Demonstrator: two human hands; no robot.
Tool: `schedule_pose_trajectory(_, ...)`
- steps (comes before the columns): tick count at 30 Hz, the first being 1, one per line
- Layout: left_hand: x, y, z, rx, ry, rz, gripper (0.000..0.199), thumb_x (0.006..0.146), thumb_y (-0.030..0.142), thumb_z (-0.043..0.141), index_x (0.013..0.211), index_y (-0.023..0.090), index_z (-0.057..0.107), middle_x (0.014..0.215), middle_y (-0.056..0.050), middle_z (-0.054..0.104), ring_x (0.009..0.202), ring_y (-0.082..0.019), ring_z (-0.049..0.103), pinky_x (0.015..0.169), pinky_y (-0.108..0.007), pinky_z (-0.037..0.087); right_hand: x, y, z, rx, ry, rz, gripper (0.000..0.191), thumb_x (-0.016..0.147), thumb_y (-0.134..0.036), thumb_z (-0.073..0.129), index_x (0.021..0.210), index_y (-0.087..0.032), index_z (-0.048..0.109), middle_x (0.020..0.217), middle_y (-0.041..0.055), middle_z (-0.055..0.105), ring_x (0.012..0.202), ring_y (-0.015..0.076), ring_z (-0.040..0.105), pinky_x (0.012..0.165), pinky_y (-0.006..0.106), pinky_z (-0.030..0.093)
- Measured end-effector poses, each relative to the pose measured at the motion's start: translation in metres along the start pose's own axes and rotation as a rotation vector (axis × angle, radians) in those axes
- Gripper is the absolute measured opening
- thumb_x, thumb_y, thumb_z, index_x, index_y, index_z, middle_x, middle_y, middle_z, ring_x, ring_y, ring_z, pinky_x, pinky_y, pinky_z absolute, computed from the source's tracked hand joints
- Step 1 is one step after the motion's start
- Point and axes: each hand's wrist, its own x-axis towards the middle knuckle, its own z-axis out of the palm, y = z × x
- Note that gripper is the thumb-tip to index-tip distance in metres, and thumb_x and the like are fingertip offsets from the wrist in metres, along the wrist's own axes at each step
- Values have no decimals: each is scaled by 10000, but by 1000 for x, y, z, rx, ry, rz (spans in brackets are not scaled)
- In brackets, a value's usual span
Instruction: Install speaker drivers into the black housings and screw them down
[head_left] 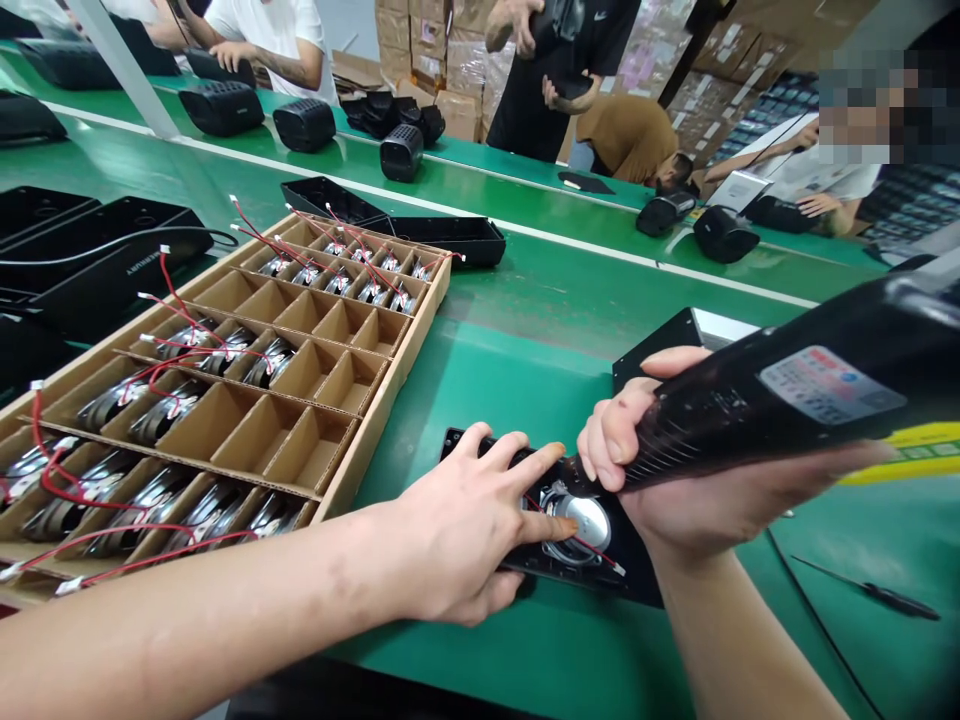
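Note:
My right hand (675,480) is closed around a black electric screwdriver (757,390) with a silver label. Its tip points down at a black speaker panel (637,570) on the green bench. Set in that panel is a round speaker driver (585,520) with a silver magnet and a red-and-black wire ending in a white plug. My left hand (465,520) grips the panel across its width, fingers spread over the top and thumb at the near edge. The forefinger touches the driver. The screwdriver's bit and any screw under it are hidden by my hands.
On the left, a divided cardboard tray (397,370) holds several speaker drivers with red wires. Black housings (97,250) lie beyond it. A thin screwdriver (892,600) and a black cable (817,620) lie at right. Across the conveyor (525,210), several people handle black speakers.

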Motion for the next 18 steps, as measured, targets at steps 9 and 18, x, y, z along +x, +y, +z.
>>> schedule_pose_trajectory(9,-2,2,-6,-31,3,2,597,887,403,705,1474,347,613,1537,-162,483,1330,-426,489,1093,-705,391,-3,8,-14,101,-52,84,607,678,-757,833,1010,-253,774,597,-16,640,408,159,506,357,250,406)
schedule_pose_trajectory(18,-6,2,-11,-85,-35,-30,713,862,377,764,1533,330,528,1726,-193,254,1523,-485,337,1173,-765,301,-4,-32,-20,-12,135,-86,576,707,-793,787,1018,-309,783,576,-37,609,355,131,466,375,261,421)
